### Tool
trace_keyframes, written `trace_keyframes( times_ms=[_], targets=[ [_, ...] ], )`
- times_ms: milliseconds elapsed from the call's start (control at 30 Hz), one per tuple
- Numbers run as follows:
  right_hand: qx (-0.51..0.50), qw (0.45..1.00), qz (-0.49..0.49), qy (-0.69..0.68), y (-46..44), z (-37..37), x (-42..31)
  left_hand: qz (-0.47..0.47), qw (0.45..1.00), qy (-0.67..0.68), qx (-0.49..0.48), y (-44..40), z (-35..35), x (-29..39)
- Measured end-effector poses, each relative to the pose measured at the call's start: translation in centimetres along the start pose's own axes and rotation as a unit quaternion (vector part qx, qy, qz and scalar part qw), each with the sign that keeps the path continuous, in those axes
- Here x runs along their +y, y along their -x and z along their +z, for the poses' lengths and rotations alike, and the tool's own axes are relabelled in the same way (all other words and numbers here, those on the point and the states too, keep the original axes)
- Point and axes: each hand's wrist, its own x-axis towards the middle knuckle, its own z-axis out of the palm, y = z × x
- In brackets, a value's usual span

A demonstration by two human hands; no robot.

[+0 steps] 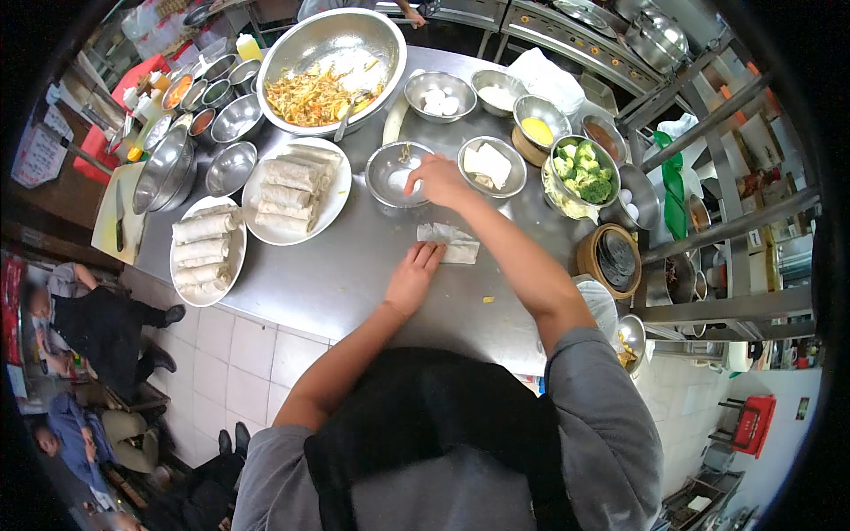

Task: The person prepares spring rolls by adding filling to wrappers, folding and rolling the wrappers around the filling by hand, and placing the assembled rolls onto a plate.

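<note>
A partly rolled spring roll wrapper [459, 251] lies on the steel table in front of me. My left hand [413, 276] holds its left end, fingers bent and close together on it. Over the rim of a small metal bowl [376, 168] reaches my right hand [440, 181], one finger pointing down toward white paste inside; nothing is seen held in it. Rolled spring rolls are stacked on a round white plate [338, 196] and on an oval white plate [180, 280] to the left.
Behind stands a large metal bowl [390, 49] of shredded filling with a spoon [352, 111]. Bowls of eggs [440, 102], white slabs [488, 165] and broccoli [584, 173] line the right. A knife [119, 217] rests on a board at far left. Other people are beyond the table.
</note>
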Motion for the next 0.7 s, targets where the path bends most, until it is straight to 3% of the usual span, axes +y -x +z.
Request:
trace_keyframes(
  times_ms=[33, 133, 200, 300, 333, 433, 533, 700],
  targets=[
    [0.025, 0.998, 0.012, -0.061, 0.9, -0.7, 0.8, 0.001, 1.0, 0.003, 0.001, 0.0, 0.2, -0.1],
    [-0.049, 0.993, -0.004, -0.107, 6.1, -2.1, 3.0, 0.002, 1.0, 0.017, 0.011, -0.1, 0.4, 0.0],
    [-0.083, 0.995, -0.034, 0.042, 10.5, 0.3, 4.6, 0.005, 1.0, 0.026, 0.013, -0.2, 0.3, 0.0],
    [-0.093, 0.992, 0.015, 0.088, 14.8, 1.2, 3.5, 0.011, 0.999, 0.034, 0.006, -0.1, 0.3, 0.0],
    [-0.068, 0.986, -0.022, 0.152, 15.0, 1.6, 4.8, 0.013, 0.999, 0.032, 0.002, -0.1, 0.2, 0.0],
    [-0.035, 0.979, -0.003, 0.199, 14.0, 1.3, 5.5, 0.014, 1.0, 0.006, -0.011, -0.1, 0.1, 0.1],
    [-0.059, 0.978, -0.069, 0.19, 13.9, 2.9, 4.4, 0.008, 1.0, -0.001, -0.023, -0.4, -0.1, 0.1],
    [-0.072, 0.986, -0.037, 0.148, 14.8, -0.8, 5.6, 0.02, 1.0, -0.008, -0.023, -0.1, 0.0, -0.1]
  ],
)
